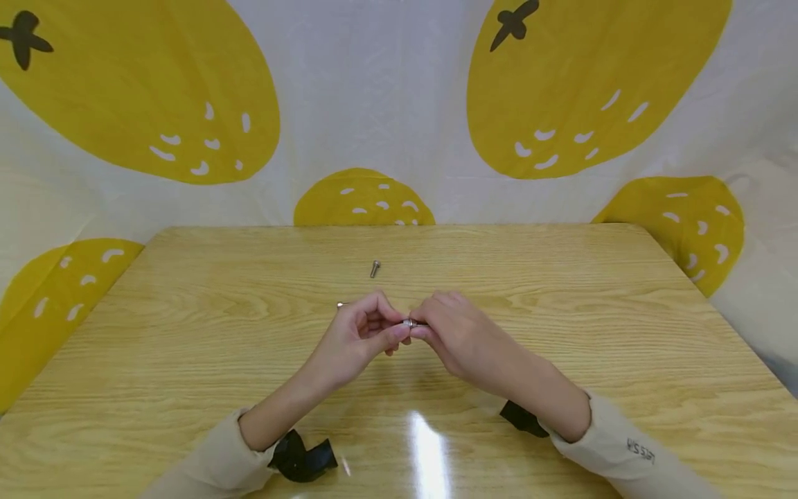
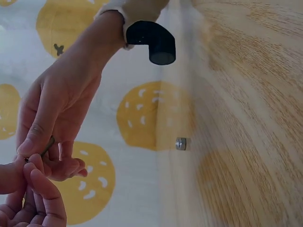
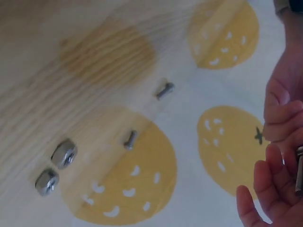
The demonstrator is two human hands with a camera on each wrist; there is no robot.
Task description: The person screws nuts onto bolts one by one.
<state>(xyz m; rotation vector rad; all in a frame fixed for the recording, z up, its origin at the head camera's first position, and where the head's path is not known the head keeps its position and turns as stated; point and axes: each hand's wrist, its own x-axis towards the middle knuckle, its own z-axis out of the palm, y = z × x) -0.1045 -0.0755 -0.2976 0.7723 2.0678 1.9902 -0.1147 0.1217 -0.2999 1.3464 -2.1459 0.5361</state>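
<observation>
One small metal fastener (image 1: 410, 323) sits mid-frame in the head view, held above the desk (image 1: 561, 277). The left hand (image 1: 346, 348) pinches one end of it between thumb and forefinger, and the right hand (image 1: 459, 336) grips the other end; their fingers cover most of it. A loose bolt (image 1: 375, 269) lies beyond the hands, and another metal piece (image 1: 340, 305) shows just beside the left hand, partly hidden.

In the left wrist view the two hands meet tip to tip at the lower left, both grasping. A slim shaft (image 2: 49, 144) shows between the right hand's fingers, while a nut (image 2: 181, 144) rests on the desk well apart from them.

In the right wrist view a threaded shank (image 3: 299, 177) shows by the fingers at the right edge, cut off by the frame. Two nuts (image 3: 64, 153) lie near each other on the desk, with two bolts farther off.

The fastener should be light, stiff and hard to damage, but its smooth metal could slip or roll under fingertips. Its thicker end probably offers the surest hold, leaving the thread uncovered.
</observation>
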